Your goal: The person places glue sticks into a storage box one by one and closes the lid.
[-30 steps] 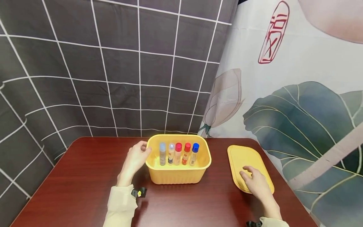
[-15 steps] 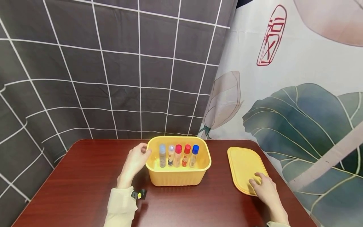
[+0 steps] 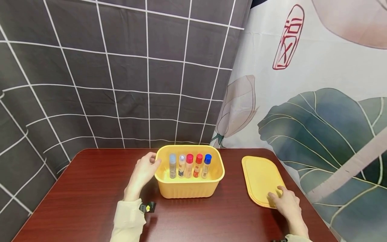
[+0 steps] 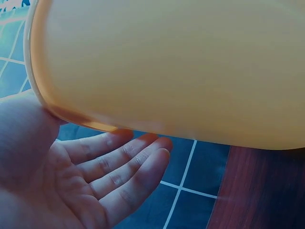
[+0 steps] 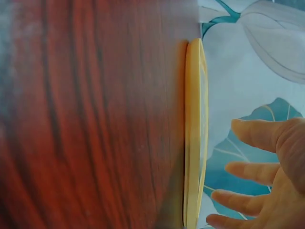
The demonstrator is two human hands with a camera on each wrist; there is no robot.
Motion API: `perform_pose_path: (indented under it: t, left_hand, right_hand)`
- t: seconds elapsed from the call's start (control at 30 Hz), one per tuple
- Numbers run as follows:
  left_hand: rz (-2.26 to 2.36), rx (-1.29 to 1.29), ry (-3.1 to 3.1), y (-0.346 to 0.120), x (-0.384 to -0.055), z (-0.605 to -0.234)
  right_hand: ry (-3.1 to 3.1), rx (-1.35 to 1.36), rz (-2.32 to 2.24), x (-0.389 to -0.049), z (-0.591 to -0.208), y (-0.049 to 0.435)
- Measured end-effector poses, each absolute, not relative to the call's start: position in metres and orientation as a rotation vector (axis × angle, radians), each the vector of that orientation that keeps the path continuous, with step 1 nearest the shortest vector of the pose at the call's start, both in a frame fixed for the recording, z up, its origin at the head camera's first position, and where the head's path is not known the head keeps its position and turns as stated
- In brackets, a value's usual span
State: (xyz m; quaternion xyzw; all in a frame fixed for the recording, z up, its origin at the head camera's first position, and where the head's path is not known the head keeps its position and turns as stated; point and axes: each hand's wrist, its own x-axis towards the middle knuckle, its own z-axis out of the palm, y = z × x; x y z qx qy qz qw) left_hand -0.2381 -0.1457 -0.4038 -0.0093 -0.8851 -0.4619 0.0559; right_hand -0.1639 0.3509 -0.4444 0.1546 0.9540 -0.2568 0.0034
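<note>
A yellow plastic bin [image 3: 189, 190] stands on the table, left of centre in the head view. My left hand [image 3: 143, 170] holds its left end: the thumb goes over the rim, and the fingers [image 4: 128, 171] lie against the outside wall in the left wrist view. Several small bottles [image 3: 189, 166] with blue, whitish and red caps stand in a row inside the bin. To the right, a flat yellow lid [image 3: 260, 176] lies on the table. My right hand [image 3: 287, 204] hovers over its near right corner, fingers spread and loosely bent, apart from the lid's edge in the right wrist view.
The dark red-brown table [image 3: 99, 188] reaches back to a grey cloth [image 3: 121, 101] with white grid lines. Along the right side hangs a white cloth [image 3: 272, 90] printed with lotus leaves, close to the lid. A small black camera [image 3: 148, 207] sits at the left wrist.
My right hand has moved right and towards me, from over the lid's near half to its near right corner. The left hand keeps its place at the bin.
</note>
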Motion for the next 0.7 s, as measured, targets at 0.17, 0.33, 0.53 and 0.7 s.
perform_pose_path:
  t: [0.17,0.33,0.53,0.7]
  left_hand:
    - [-1.399,-0.024,-2.689,-0.146,-0.238,-0.404]
    - [-1.391,-0.027,-2.685,-0.146,-0.238,-0.404]
    - [-1.403,-0.023,-2.687,-0.146,-0.237,-0.404]
    - [-1.406,-0.019,-2.687,-0.145,-0.238,-0.403]
  right_hand:
    - [2.928,0.567,-0.826,-0.166,-0.447,0.356]
    - [2.891,0.632,-0.85,-0.168,-0.449,0.362]
    - [2.866,0.652,-0.815,-0.172,-0.452,0.367]
    - [2.854,0.692,-0.764,-0.178,-0.452,0.371]
